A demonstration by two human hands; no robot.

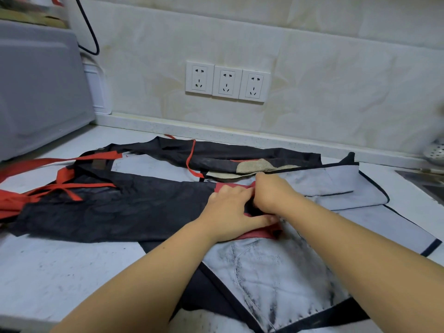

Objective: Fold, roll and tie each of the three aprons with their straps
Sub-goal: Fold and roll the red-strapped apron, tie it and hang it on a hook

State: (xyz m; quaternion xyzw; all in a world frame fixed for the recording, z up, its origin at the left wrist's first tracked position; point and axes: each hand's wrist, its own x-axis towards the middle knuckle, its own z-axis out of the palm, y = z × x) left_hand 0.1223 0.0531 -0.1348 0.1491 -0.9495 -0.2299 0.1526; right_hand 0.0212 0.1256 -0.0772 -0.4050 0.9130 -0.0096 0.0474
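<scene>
The worktop (pixel 72 272) carries all three aprons spread flat, which gives you room to work each one. The dark apron (pixel 120 207) lies across the left as a long band, probably folded lengthways for rolling. A grey apron (pixel 276 267) lies under its right end and runs toward you, and a third apron (pixel 240 152) sits along the wall. The red straps (pixel 64 186) trail off to the left, I judge so they stay free for tying. Your left hand (pixel 228 212) and right hand (pixel 274 191) meet at the dark apron's red-edged end, fingers curled and clamped on the cloth, seemingly to start the roll.
</scene>
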